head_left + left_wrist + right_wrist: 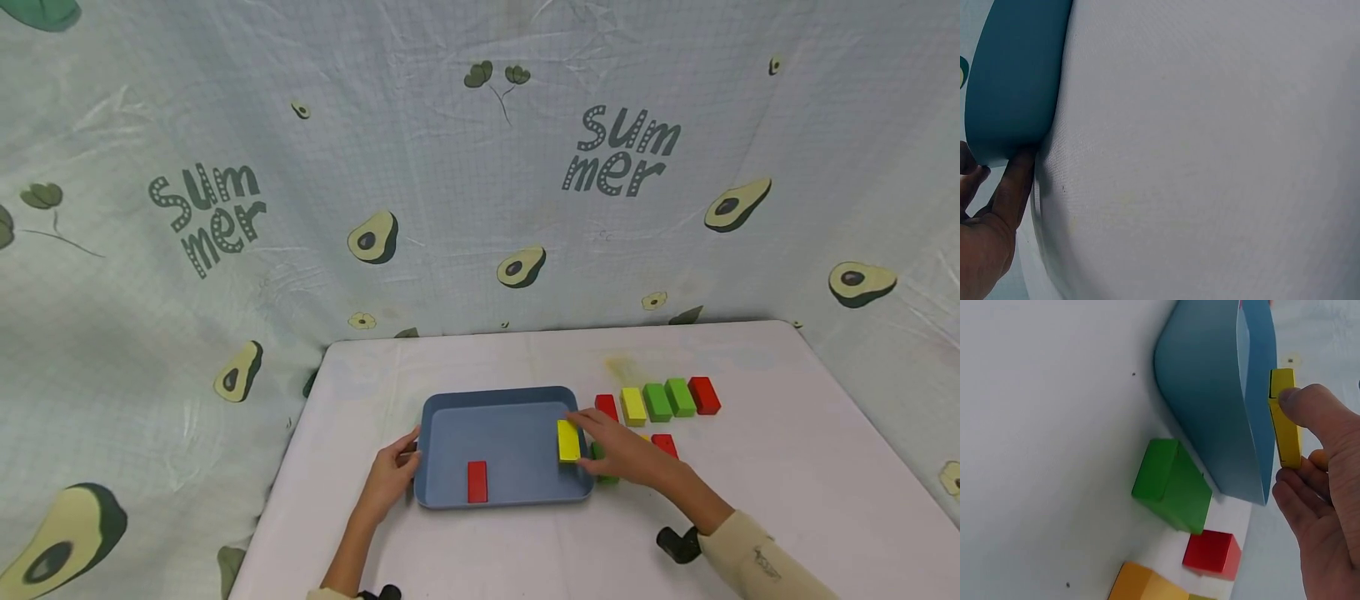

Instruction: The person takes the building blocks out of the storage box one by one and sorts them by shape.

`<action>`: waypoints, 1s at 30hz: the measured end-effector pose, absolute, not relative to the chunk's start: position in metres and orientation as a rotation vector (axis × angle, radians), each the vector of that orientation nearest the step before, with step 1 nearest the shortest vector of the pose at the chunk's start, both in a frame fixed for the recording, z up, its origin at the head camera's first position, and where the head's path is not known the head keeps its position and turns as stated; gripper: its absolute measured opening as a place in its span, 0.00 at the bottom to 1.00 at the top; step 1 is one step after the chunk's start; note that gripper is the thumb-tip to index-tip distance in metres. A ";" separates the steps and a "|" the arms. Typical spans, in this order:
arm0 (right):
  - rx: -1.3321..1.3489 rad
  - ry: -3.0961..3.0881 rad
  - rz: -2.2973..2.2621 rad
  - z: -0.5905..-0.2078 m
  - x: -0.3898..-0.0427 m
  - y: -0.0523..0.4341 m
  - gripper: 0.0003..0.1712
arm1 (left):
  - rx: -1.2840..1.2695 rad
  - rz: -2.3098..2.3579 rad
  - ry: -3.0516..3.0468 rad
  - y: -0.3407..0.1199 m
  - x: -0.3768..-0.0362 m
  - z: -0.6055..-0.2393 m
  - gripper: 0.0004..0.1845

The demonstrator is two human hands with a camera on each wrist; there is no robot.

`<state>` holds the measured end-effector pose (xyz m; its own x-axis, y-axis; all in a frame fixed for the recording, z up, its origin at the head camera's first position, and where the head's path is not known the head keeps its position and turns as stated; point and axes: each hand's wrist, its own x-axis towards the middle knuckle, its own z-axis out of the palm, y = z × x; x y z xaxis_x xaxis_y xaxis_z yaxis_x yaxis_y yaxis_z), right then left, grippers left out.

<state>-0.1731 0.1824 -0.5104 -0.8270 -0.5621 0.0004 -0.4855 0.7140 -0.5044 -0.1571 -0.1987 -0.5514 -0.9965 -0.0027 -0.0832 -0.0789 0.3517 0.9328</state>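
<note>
A blue tray lies on the white table with a red block inside, near its front wall. My right hand pinches a yellow block just inside the tray's right wall. In the right wrist view the thumb lies on the yellow block and my right hand has fingers behind it, above the tray. My left hand rests with straight fingers against the left wall of the tray.
Right of the tray a row stands: red, yellow, two green, red. Nearer, a red block and a green block lie beside my right hand, with an orange-yellow block. Avocado-print cloth hangs behind.
</note>
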 end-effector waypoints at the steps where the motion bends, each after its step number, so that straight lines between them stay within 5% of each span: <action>1: -0.829 2.768 -0.746 -0.511 -0.173 0.184 0.41 | -0.077 1.751 2.526 -0.199 -0.157 -0.552 0.24; 30: -0.546 2.815 -0.849 -0.518 -0.168 0.280 0.40 | -0.047 1.749 2.538 -0.199 -0.158 -0.551 0.24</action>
<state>-0.1681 0.2802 -0.5181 -0.9223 -0.3845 -0.0383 -0.2992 0.7733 -0.5590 -0.1581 -0.1990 -0.5505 -0.9978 0.0084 -0.0659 -0.0586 0.3563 0.9325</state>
